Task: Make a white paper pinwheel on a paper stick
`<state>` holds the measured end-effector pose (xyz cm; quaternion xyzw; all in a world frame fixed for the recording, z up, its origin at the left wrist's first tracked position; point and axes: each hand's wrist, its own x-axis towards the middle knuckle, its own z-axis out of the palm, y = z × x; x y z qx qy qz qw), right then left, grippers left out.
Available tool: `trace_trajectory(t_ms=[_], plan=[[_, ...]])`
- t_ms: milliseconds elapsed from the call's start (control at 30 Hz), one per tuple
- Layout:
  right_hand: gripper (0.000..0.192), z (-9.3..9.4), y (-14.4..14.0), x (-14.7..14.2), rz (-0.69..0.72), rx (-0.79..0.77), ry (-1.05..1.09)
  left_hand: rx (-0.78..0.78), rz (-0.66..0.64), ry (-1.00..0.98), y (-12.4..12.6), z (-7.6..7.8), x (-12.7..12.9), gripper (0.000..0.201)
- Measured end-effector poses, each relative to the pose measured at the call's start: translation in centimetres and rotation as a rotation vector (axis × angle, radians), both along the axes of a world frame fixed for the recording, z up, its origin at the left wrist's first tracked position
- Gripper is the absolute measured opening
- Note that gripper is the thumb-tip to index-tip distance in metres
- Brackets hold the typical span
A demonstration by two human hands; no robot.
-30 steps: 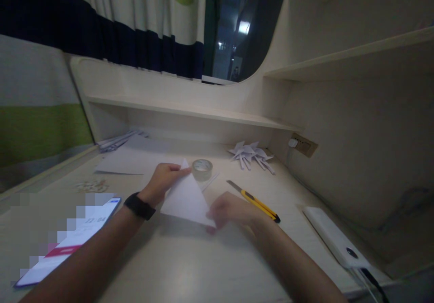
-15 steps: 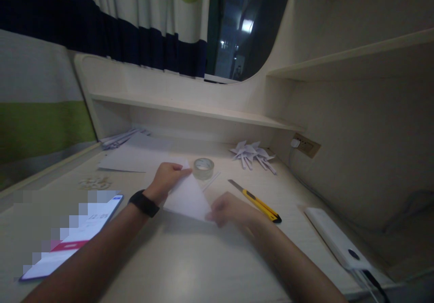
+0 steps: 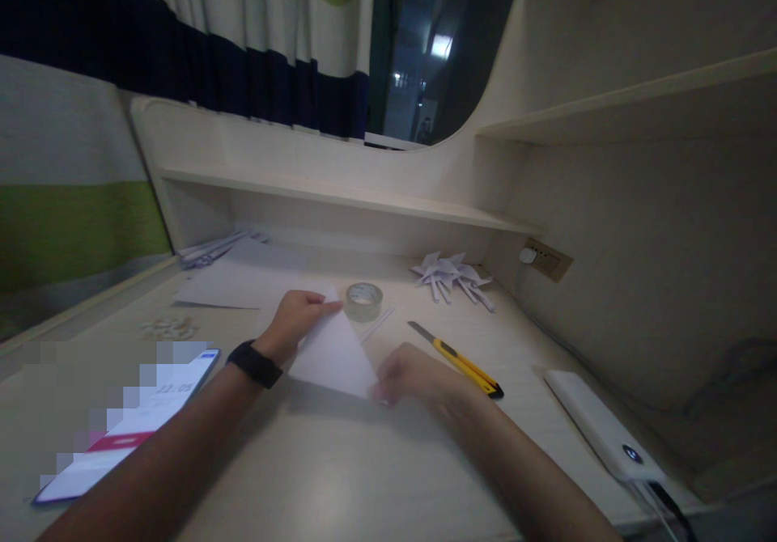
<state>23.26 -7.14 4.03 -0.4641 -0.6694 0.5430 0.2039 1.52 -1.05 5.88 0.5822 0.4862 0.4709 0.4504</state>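
**Both hands on a folded paper triangle**

We see a white paper (image 3: pixel 333 352) folded to a triangle, lying at the middle of the bench (image 3: pixel 340 469). Our left hand (image 3: pixel 295 319) pinches its far tip, grip closed on the paper between thumb and fingers; a black band (image 3: pixel 253 363) sits on that wrist. Our right hand (image 3: pixel 413 374) holds the near right corner, fingers closed on the paper's edge.

Just beyond the tip stands a tape roll (image 3: pixel 363 301), close to the paper; we cannot tell if they touch. A yellow knife (image 3: pixel 455 359) lies right of the right hand, blade out, pointing toward the far edge. A phone (image 3: pixel 127 425) lies near the left edge, screen lit. Flat sheets (image 3: pixel 236 283) lie toward the far left corner. A heap of folded paper shapes (image 3: pixel 452 277) sits by the far edge near a wall socket (image 3: pixel 546 260). A white power bank (image 3: pixel 598 425) lies along the right edge.
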Motion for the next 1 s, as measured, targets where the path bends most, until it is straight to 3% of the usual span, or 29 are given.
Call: trace_trajectory(t_ms=[167,267,400,500,667,767,900,1000], plan=[[0.013,0.7,-0.3,-0.1,0.014,-0.017,0.015,-0.005,0.000,0.010,0.2,-0.1,-0.1,0.034],[0.006,0.9,-0.6,-0.2,0.028,-0.059,0.028,-0.001,0.075,0.001,1.0,0.0,-1.1,0.035],[0.021,0.9,-0.3,0.3,0.079,-0.115,0.045,-0.017,0.134,-0.115,2.0,0.5,-3.4,0.031],[0.029,0.9,0.3,1.0,-0.011,-0.039,0.076,-0.043,0.086,-0.149,2.1,0.7,-3.9,0.030],[0.042,0.8,1.0,0.8,-0.227,0.075,0.306,-0.023,-0.063,-0.109,0.9,0.1,-1.4,0.033],[0.046,0.3,0.8,-0.7,-0.318,0.156,0.312,-0.017,-0.117,-0.120,-0.1,-0.4,0.6,0.034],[0.030,-0.7,0.4,-2.4,-0.478,0.251,0.191,-0.089,-0.187,-0.164,-1.4,-0.7,2.2,0.032],[0.024,-1.0,0.4,-2.6,-0.498,0.242,0.199,-0.152,-0.220,-0.211,-1.9,-0.7,2.7,0.030]])
